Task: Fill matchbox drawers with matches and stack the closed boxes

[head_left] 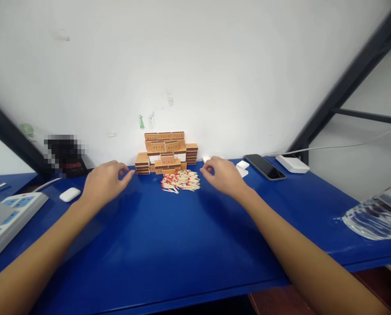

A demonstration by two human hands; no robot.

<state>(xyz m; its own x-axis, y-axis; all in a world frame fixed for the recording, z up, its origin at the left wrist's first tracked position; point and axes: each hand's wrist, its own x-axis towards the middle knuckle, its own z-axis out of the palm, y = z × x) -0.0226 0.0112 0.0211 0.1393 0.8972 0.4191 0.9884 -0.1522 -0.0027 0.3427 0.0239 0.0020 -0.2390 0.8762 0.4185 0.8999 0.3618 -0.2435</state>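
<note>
Forearms (297,253) extend, apparently readying: left grip (103,183) parted, empty; right grip (224,175) near-pinched, contents unclear; matchsticks (182,180) between need inward reach.

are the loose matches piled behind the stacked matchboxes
No, the loose matches lie in a heap on the blue table, in front of the stacked matchboxes, which stand nearer the wall.
</note>
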